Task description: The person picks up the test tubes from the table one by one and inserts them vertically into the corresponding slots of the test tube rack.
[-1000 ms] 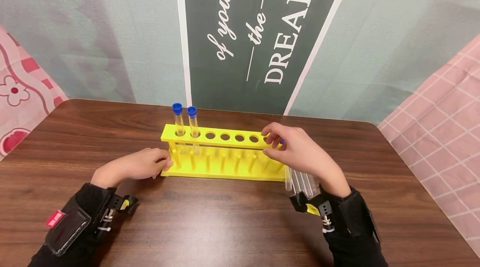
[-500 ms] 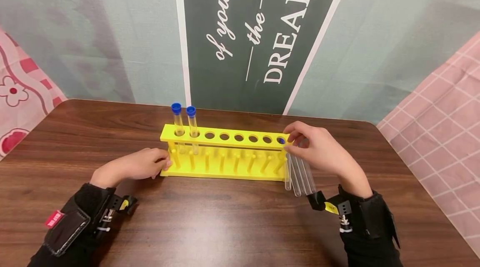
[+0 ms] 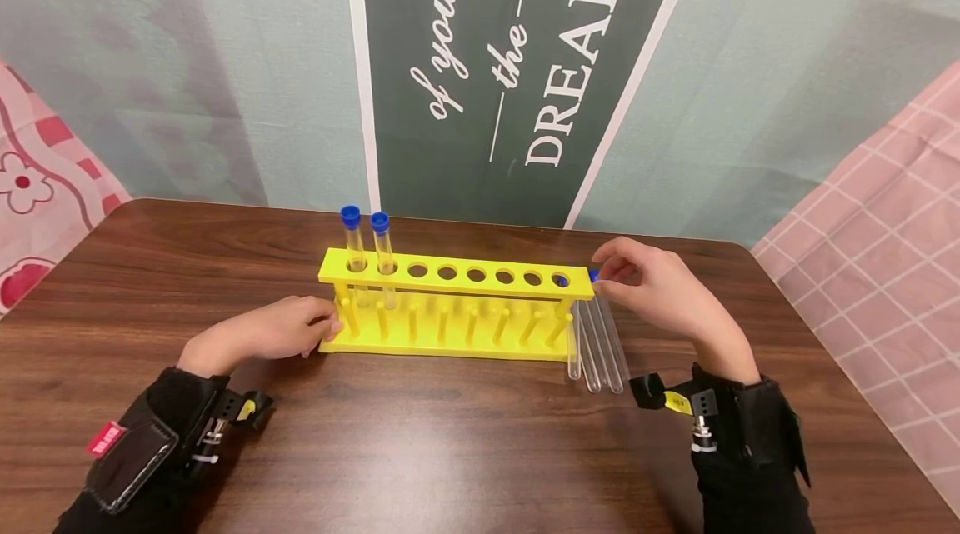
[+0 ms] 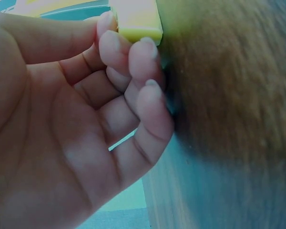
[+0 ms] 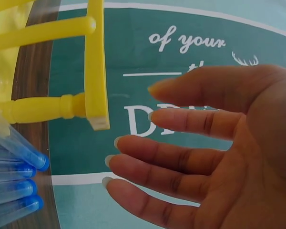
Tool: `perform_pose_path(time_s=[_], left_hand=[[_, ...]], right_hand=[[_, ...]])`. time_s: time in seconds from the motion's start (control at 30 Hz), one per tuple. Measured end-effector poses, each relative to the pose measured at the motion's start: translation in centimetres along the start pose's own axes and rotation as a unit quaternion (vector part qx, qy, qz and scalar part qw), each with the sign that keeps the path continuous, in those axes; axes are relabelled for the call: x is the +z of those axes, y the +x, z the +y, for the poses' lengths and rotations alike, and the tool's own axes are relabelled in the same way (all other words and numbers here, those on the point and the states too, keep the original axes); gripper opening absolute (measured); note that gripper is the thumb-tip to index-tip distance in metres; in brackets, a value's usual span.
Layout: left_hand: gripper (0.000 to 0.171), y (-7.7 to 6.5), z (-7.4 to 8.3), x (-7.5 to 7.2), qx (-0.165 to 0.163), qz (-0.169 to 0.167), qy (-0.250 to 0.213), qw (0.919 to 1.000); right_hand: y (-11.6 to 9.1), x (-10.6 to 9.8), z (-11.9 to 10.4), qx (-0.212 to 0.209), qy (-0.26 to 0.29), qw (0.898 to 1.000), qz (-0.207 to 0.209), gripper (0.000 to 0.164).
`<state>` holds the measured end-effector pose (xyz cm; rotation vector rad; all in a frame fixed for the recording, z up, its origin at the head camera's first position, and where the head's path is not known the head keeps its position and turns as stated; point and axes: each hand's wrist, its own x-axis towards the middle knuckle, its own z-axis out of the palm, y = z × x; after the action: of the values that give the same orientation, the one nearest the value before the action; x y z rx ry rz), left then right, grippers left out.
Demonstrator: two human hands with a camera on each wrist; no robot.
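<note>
A yellow test tube rack [image 3: 450, 346] stands upright on the table. Two clear test tubes with blue caps fill its leftmost holes, one tube [image 3: 350, 222] at the end and another tube [image 3: 381, 227] beside it. With thumb and fingertips, my left hand [image 3: 273, 327] pinches the lower left corner of the rack, whose yellow edge [image 4: 139, 24] shows in the left wrist view. Several loose capped test tubes [image 3: 604, 351] lie by the rack's right end, their blue caps [image 5: 26, 170] partly hidden in the head view. My right hand [image 3: 663, 288] hovers above them, fingers loosely bent and holding nothing.
The brown wooden table [image 3: 450, 451] ends at a printed cloth backdrop [image 3: 262, 76]. Pink patterned cloth [image 3: 892, 284] hangs at the right side, with more pink cloth [image 3: 45, 176] at the left. Black wrist camera mounts sit on both forearms.
My right hand has moved right, from over the rack's right holes to beyond its end, uncovering those holes and the loose tubes. The left hand keeps its hold on the rack.
</note>
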<state>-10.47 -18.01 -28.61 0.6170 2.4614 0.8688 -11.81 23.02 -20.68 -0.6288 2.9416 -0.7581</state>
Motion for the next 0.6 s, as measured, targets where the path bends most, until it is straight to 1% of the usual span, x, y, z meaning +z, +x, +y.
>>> perform_pose_path(time_s=[0.33,0.6], left_hand=[[0.022,0.1,0.0,0.0,0.004,0.0,0.004,1.0],[0.022,0.1,-0.1,0.0,0.001,-0.001,0.0,1.0]], right_hand=[[0.2,0.0,1.0,0.028,-0.008,1.0,-0.003,0.024],[0.7,0.4,1.6,0.057,0.007,0.998,-0.019,0.023]])
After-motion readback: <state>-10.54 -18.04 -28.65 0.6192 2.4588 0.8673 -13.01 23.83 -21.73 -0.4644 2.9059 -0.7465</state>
